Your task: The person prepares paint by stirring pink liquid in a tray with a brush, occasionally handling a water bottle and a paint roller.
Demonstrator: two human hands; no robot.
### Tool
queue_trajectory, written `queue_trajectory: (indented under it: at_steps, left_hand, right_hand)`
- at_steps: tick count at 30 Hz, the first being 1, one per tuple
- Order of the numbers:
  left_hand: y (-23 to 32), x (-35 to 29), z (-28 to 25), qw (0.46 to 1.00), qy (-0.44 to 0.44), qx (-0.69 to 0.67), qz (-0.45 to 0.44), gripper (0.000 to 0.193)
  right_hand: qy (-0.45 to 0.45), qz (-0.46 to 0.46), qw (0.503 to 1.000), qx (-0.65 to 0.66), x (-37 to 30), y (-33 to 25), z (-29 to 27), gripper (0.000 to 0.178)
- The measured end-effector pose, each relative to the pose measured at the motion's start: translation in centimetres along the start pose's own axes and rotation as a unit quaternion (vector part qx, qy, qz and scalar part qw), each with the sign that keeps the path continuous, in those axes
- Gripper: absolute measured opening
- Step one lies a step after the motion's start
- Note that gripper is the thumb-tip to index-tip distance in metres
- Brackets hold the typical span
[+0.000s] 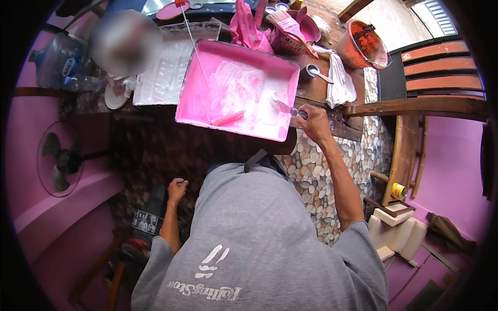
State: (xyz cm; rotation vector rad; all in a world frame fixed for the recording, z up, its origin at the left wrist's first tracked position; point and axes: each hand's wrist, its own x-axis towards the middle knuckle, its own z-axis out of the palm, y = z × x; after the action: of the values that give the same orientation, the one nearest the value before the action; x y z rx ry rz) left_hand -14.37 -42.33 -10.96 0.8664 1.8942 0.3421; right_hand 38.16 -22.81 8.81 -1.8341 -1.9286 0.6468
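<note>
A pink paint tray [236,90], smeared pink and white inside, rests at the front of the wooden table. My right hand [314,123] grips the handle of a putty knife [284,107] at the tray's right side. Its blade reaches over the rim, against the white-smeared inside. A pink piece [228,118] lies along the near edge of the tray, and a thin stick [193,39] with a red end slants across its left side. My left hand [177,191] hangs low by my side, away from the table, with its fingers curled and nothing visible in them.
Behind the tray stand a whitish tray [163,75], a pink cloth [246,26] and a paintbrush [286,23] on a pink tub. To the right are a small cup [313,71], a white rag [340,85] and an orange-stained bucket [363,44]. A fan [65,159] stands left.
</note>
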Motion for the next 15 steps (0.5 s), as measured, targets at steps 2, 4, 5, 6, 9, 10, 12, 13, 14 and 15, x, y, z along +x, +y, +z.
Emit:
queue_trajectory:
  at_steps: [2, 4, 5, 6, 9, 10, 12, 13, 14, 15]
  left_hand:
    - [-0.4, 0.1, -0.2, 1.0, -0.012, 0.017, -0.01, 0.027]
    - [-0.5, 0.1, -0.2, 0.999, -0.02, 0.025, -0.017, 0.026]
    - [-0.6, 0.0, -0.2, 0.999, -0.023, 0.031, -0.019, 0.026]
    - [-0.5, 0.0, -0.3, 0.999, -0.027, 0.037, -0.02, 0.027]
    - [-0.9, -0.3, -0.1, 0.998, -0.031, 0.041, -0.034, 0.026]
    - [-1.4, -0.2, -0.1, 0.998, -0.031, 0.04, -0.037, 0.026]
    - [-2.0, -0.1, -0.2, 0.999, -0.037, 0.01, -0.035, 0.023]
    - [-2.1, -0.1, -0.1, 0.999, -0.037, 0.01, -0.036, 0.023]
    - [-2.2, 0.0, 0.0, 0.998, -0.045, -0.014, -0.049, 0.019]
    - [-2.0, 0.1, 0.0, 0.996, -0.051, -0.038, -0.063, 0.015]
  right_hand:
    - [0.017, 0.014, 1.0, 0.012, -0.2, -0.2, 0.1, 0.022]
    - [0.049, 0.022, 0.998, -0.013, -0.5, 0.0, 0.3, 0.024]
    - [0.047, 0.023, 0.999, -0.014, -0.7, 0.0, 0.4, 0.024]
    - [0.022, 0.028, 0.999, -0.011, -0.9, -0.3, 0.4, 0.024]
    - [-0.015, 0.057, 0.998, 0.014, -1.4, -1.6, -0.2, 0.024]
    - [-0.026, 0.079, 0.996, 0.038, -1.5, -1.9, -0.4, 0.023]
    - [0.002, 0.048, 0.999, 0.003, -1.8, -1.5, 0.2, 0.024]
    - [0.033, 0.017, 0.999, -0.031, -2.0, -1.4, 0.3, 0.024]
    - [0.032, 0.018, 0.999, -0.031, -2.2, -1.2, 0.3, 0.024]
    - [-0.01, 0.027, 1.0, -0.005, -2.3, -1.7, 0.2, 0.024]
